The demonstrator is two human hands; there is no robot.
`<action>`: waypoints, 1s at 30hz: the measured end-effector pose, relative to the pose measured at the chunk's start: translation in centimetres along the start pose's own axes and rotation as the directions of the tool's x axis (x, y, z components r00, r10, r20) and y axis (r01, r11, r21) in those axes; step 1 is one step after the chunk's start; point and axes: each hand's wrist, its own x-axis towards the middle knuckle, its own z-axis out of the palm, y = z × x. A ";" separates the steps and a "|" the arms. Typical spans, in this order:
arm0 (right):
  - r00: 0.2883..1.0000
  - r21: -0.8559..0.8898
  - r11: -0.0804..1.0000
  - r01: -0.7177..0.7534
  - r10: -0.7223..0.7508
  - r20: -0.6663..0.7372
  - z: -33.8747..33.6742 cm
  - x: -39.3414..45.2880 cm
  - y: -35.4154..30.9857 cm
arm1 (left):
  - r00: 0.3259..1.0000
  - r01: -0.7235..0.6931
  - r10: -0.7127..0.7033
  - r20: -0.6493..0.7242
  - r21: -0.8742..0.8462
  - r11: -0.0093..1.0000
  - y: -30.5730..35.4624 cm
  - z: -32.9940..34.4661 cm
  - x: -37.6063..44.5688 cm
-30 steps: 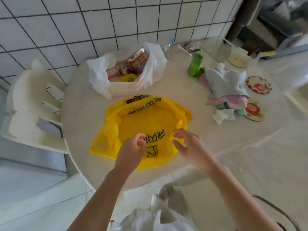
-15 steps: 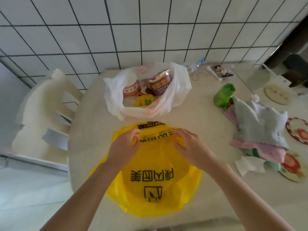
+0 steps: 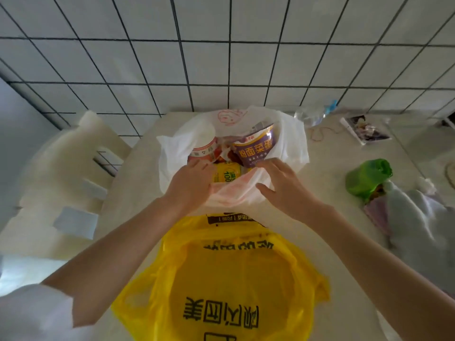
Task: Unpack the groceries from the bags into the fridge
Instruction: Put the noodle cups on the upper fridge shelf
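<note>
A white plastic bag (image 3: pixel 290 141) stands open at the far side of the round table (image 3: pixel 327 232). Inside it I see a purple noodle cup (image 3: pixel 256 151), a red and white cup (image 3: pixel 203 150) and a yellow packet (image 3: pixel 226 175). My left hand (image 3: pixel 190 182) rests on the bag's near left rim, its fingers at the opening beside the yellow packet. My right hand (image 3: pixel 280 185) grips the near right rim of the bag. A flat yellow bag (image 3: pixel 234 274) with black lettering lies on the table under my forearms.
A white plastic chair (image 3: pixel 61 183) stands left of the table. A green bag (image 3: pixel 366 177) and a pile of cloths (image 3: pixel 413 217) lie at the right. A clear bottle (image 3: pixel 312 115) and a photo packet (image 3: pixel 364 129) sit by the tiled wall.
Both hands left the yellow bag and moved forward to the white bag's near rim. The view has come closer over the table.
</note>
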 end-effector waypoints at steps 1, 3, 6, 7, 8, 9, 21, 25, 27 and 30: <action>1.000 -0.027 0.999 0.023 -0.023 -0.018 -0.2 1.3 0.6 | 1.000 -0.029 0.030 -0.005 0.083 0.996 -0.5 0.3 1.0; 0.997 -0.080 0.995 0.063 -0.066 -0.041 -0.7 3.6 1.4 | 0.997 -0.069 0.075 -0.026 0.184 0.981 -1.5 0.7 2.6; 0.992 -0.186 0.976 0.112 -0.120 -0.033 -0.6 7.1 2.6 | 0.991 -0.127 0.132 0.005 0.301 0.945 -2.6 1.1 4.6; 0.989 -0.252 0.958 0.135 -0.145 -0.018 -0.3 8.3 3.2 | 0.988 -0.154 0.147 0.047 0.335 0.929 -2.8 1.2 5.4; 0.986 -0.324 0.932 0.163 -0.167 0.017 0.1 9.3 3.9 | 0.981 -0.190 0.168 0.091 0.364 0.912 -3.1 1.5 6.2; 0.983 -0.388 0.903 0.183 -0.171 0.065 0.5 10.2 4.5 | 0.973 -0.225 0.186 0.135 0.391 0.893 -3.4 1.8 7.0; 0.950 -0.665 0.679 0.310 -0.244 0.193 3.1 13.2 8.3 | 0.924 -0.226 -0.005 0.381 0.557 0.799 -8.1 3.4 13.3; 0.947 -0.675 0.668 0.314 -0.265 0.179 3.5 13.7 8.4 | 0.900 -0.273 -0.012 0.436 0.584 0.765 -8.1 2.8 15.0; 0.945 -0.675 0.667 0.316 -0.283 0.163 3.5 13.9 8.3 | 0.892 -0.335 0.034 0.450 0.609 0.719 -7.9 2.9 15.6; 0.946 -0.668 0.679 0.305 -0.294 0.134 3.7 13.9 8.5 | 0.870 -0.418 0.082 0.486 0.639 0.645 -6.9 3.3 16.6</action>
